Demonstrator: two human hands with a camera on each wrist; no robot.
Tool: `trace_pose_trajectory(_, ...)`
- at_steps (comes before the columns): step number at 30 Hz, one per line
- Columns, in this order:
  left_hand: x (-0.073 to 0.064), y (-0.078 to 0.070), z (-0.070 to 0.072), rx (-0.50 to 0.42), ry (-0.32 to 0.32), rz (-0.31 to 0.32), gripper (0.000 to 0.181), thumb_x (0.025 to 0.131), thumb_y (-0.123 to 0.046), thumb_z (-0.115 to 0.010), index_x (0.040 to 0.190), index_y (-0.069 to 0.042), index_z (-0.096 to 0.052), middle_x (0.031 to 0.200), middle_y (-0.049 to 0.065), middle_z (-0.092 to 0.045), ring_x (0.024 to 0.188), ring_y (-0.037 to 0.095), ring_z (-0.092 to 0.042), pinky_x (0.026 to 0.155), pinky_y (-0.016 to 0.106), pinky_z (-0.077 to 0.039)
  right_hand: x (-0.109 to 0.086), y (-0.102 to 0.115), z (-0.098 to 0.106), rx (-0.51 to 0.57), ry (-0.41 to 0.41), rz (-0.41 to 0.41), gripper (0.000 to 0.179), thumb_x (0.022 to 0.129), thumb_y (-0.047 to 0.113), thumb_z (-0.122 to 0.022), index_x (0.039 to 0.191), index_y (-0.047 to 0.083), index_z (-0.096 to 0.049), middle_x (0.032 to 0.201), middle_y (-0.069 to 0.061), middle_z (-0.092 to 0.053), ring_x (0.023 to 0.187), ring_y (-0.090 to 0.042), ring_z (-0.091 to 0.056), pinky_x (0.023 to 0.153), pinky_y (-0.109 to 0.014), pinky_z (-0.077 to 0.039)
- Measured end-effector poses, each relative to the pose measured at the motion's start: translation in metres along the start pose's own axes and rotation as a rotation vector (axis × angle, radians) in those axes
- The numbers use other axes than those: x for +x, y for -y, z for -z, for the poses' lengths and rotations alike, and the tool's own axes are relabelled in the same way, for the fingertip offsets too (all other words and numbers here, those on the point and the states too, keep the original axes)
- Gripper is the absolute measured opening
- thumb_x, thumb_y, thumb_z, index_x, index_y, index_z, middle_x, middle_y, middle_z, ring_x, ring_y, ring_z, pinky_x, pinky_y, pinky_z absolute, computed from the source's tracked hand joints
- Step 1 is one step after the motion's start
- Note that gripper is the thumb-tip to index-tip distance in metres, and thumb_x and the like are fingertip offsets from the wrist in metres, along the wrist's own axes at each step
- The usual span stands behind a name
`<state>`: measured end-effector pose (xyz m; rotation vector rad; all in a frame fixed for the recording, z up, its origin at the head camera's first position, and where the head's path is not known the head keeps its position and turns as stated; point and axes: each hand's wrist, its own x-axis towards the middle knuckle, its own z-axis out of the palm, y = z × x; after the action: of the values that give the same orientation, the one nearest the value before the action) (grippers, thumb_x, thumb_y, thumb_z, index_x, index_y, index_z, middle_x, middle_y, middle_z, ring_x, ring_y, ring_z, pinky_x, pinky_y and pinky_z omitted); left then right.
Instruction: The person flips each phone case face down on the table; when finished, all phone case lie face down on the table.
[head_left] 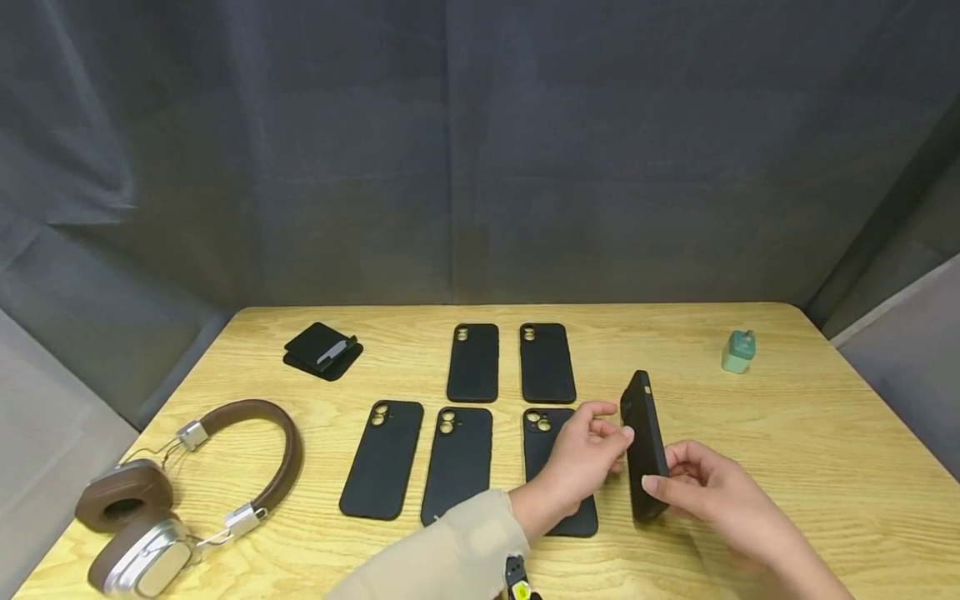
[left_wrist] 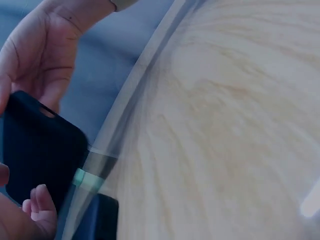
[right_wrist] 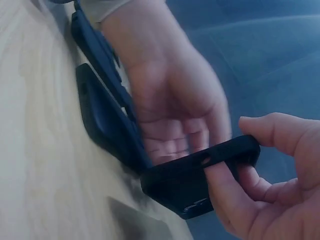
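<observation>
A black phone case (head_left: 647,454) stands on its edge above the right part of the wooden table. My right hand (head_left: 723,500) holds it near its lower end, thumb on one side and fingers on the other. In the right wrist view a small oval opening shows in the held case's (right_wrist: 180,165) end wall. My left hand (head_left: 577,458) is at the case's left side, its fingers loosely bent and the thumb tip at the surface. Its fingertips show in front of the case (left_wrist: 40,145) in the left wrist view. Beneath the left hand lies another black case (head_left: 577,521).
Several more black cases lie flat, including one (head_left: 381,462) at front left and one (head_left: 474,362) at the back. Brown headphones (head_left: 288,458) lie at the left. A black folded holder (head_left: 318,346) is at back left, a green charger (head_left: 738,352) at back right.
</observation>
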<state>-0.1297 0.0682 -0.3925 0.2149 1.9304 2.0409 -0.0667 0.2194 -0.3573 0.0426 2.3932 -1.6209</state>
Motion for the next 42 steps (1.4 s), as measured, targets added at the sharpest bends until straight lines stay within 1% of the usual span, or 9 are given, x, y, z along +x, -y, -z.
trace_pose_trajectory(4,0.0,0.005,0.001,-0.013,0.008,0.022,0.036,0.088,-0.008,-0.058,0.123,-0.004,-0.051,0.085,0.001,-0.057,0.067,0.012,-0.055,0.064,0.027,-0.049,0.0,0.0,0.003,0.066,-0.016,0.012,0.031,0.088,0.011,-0.061,0.107,-0.009,-0.046,0.089,-0.004,-0.055,0.079,-0.007,-0.059,0.07,-0.026,-0.051)
trace_pose_trajectory(8,-0.002,0.008,0.001,-0.074,0.06,0.048,0.039,0.09,-0.005,-0.052,0.128,-0.001,-0.047,0.092,0.005,-0.062,0.076,0.012,-0.059,0.072,0.031,-0.053,0.0,-0.002,0.005,0.128,-0.006,0.025,0.031,0.088,0.008,-0.059,0.109,-0.011,-0.046,0.092,-0.005,-0.054,0.083,-0.008,-0.06,0.072,-0.027,-0.052)
trace_pose_trajectory(12,-0.002,0.009,0.0,-0.134,0.104,0.068,0.039,0.091,-0.003,-0.051,0.13,-0.002,-0.045,0.094,0.007,-0.061,0.076,0.014,-0.06,0.072,0.033,-0.054,0.001,-0.003,0.006,0.146,-0.004,0.018,0.032,0.089,0.009,-0.059,0.111,-0.01,-0.045,0.094,-0.006,-0.053,0.084,-0.009,-0.06,0.073,-0.028,-0.053)
trace_pose_trajectory(15,-0.002,0.007,0.0,-0.147,0.08,0.066,0.039,0.089,0.001,-0.052,0.128,-0.004,-0.046,0.093,0.008,-0.058,0.073,0.014,-0.058,0.069,0.032,-0.053,0.001,-0.003,0.007,0.144,-0.012,0.01,0.034,0.089,0.011,-0.058,0.112,-0.011,-0.045,0.094,-0.006,-0.054,0.084,-0.01,-0.06,0.073,-0.028,-0.052)
trace_pose_trajectory(20,-0.002,0.004,0.005,-0.134,0.023,0.024,0.043,0.084,0.006,-0.055,0.124,-0.005,-0.048,0.091,0.005,-0.052,0.071,0.01,-0.053,0.066,0.024,-0.047,-0.001,-0.004,0.012,0.138,-0.051,-0.022,0.039,0.091,0.011,-0.058,0.118,-0.012,-0.042,0.094,-0.006,-0.054,0.082,-0.011,-0.06,0.074,-0.028,-0.053)
trace_pose_trajectory(26,-0.003,0.001,0.013,-0.117,0.016,-0.009,0.045,0.082,0.006,-0.059,0.124,-0.006,-0.048,0.093,0.004,-0.05,0.073,0.008,-0.053,0.065,0.022,-0.043,-0.004,-0.013,0.021,0.068,-0.043,-0.132,0.052,0.091,0.015,-0.058,0.127,-0.016,-0.036,0.094,-0.007,-0.055,0.081,-0.012,-0.06,0.074,-0.028,-0.054)
trace_pose_trajectory(31,-0.004,0.0,0.015,-0.028,0.026,-0.02,0.048,0.081,0.004,-0.062,0.125,-0.009,-0.047,0.092,0.002,-0.05,0.068,0.007,-0.052,0.054,0.021,-0.039,-0.001,-0.023,0.025,0.01,-0.024,-0.181,0.057,0.09,0.016,-0.06,0.128,-0.018,-0.035,0.092,-0.008,-0.056,0.08,-0.012,-0.059,0.072,-0.028,-0.054)
trace_pose_trajectory(34,-0.005,0.001,0.015,0.059,0.033,-0.014,0.051,0.08,0.004,-0.063,0.127,-0.007,-0.048,0.091,0.003,-0.051,0.07,0.007,-0.052,0.053,0.021,-0.041,0.0,-0.029,0.025,-0.007,-0.008,-0.188,0.06,0.089,0.017,-0.06,0.129,-0.019,-0.033,0.094,-0.009,-0.056,0.081,-0.012,-0.06,0.072,-0.029,-0.054)
trace_pose_trajectory(42,-0.006,-0.007,0.015,0.433,0.124,0.031,0.058,0.078,-0.003,-0.069,0.132,-0.005,-0.048,0.091,-0.002,-0.053,0.074,0.004,-0.054,0.063,0.019,-0.046,0.002,-0.041,0.031,0.007,0.092,-0.182,0.07,0.09,0.019,-0.06,0.137,-0.016,-0.022,0.083,-0.006,-0.055,0.075,-0.017,-0.06,0.069,-0.029,-0.054)
